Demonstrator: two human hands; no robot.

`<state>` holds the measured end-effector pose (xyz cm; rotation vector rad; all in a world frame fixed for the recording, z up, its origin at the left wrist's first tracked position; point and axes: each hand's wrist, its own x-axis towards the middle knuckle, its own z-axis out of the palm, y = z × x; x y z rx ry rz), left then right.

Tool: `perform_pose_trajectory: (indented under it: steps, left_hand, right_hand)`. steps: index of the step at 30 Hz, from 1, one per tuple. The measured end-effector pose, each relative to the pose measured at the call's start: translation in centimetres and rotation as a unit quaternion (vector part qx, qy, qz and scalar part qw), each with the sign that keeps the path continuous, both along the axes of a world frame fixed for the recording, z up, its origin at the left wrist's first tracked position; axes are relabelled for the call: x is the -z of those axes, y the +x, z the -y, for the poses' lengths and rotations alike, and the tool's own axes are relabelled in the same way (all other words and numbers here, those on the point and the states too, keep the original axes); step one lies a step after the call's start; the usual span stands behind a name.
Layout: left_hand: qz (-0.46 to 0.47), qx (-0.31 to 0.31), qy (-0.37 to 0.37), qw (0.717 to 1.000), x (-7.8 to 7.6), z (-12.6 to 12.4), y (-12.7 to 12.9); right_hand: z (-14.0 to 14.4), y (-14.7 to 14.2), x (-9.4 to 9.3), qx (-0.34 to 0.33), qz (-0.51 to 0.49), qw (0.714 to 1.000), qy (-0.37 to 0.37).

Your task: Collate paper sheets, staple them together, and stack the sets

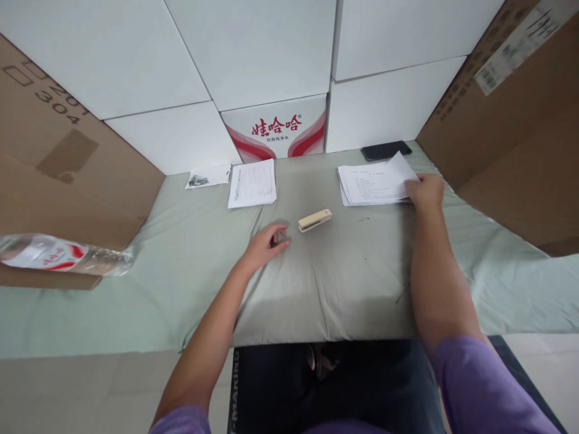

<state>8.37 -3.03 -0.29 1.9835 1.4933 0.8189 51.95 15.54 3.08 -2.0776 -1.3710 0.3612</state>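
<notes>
My right hand pinches the right edge of the top sheet on a stack of printed paper; that sheet's far corner is lifted and bent. My left hand rests on the cloth with fingers loosely curled and a gap between thumb and forefinger, holding nothing. Just to its right, apart from it, lies a cream stapler, set at a slant. A second stack of printed sheets lies beyond my left hand.
White boxes wall off the back. Cardboard boxes stand at the left and right. A black phone lies behind the right-hand stack. A small plastic packet and a water bottle are at the left.
</notes>
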Motion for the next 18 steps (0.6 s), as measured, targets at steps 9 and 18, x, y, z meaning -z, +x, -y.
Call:
perform_pose_trajectory:
  steps: [9,18]
  left_hand:
    - [0.066,-0.038,0.004,0.997,-0.6,0.3,-0.1]
    - [-0.211,-0.135,0.088,0.964,-4.1,-7.8,-7.1]
  right_hand:
    - [0.9,-2.4,-2.3,0.151,0.027,0.983,0.098]
    - [4.8,-12.7,-8.6,-0.187,-0.060,0.945,0.263]
